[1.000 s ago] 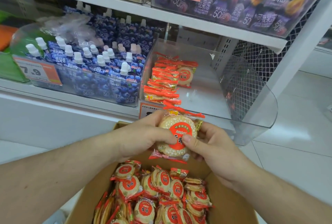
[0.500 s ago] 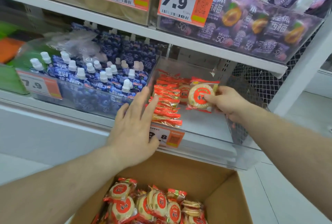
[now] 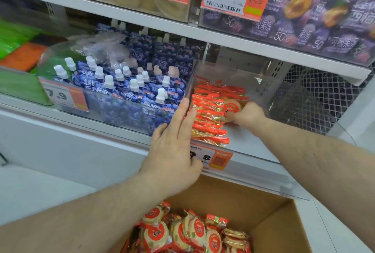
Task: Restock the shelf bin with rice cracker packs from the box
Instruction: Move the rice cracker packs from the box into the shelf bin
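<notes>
Right hand (image 3: 248,115) grips a cracker pack (image 3: 230,110) inside the bin (image 3: 263,157), right beside the row (image 3: 209,118). Left hand (image 3: 174,151) is flat, fingers straight, at the bin's front; box (image 3: 269,220) below.

Clear glossy plastic shelf bin (image 3: 253,88), shiny crinkled film rice cracker packs (image 3: 209,114) beside the straight left fingers (image 3: 182,114), matt brown cardboard box (image 3: 269,218)
</notes>
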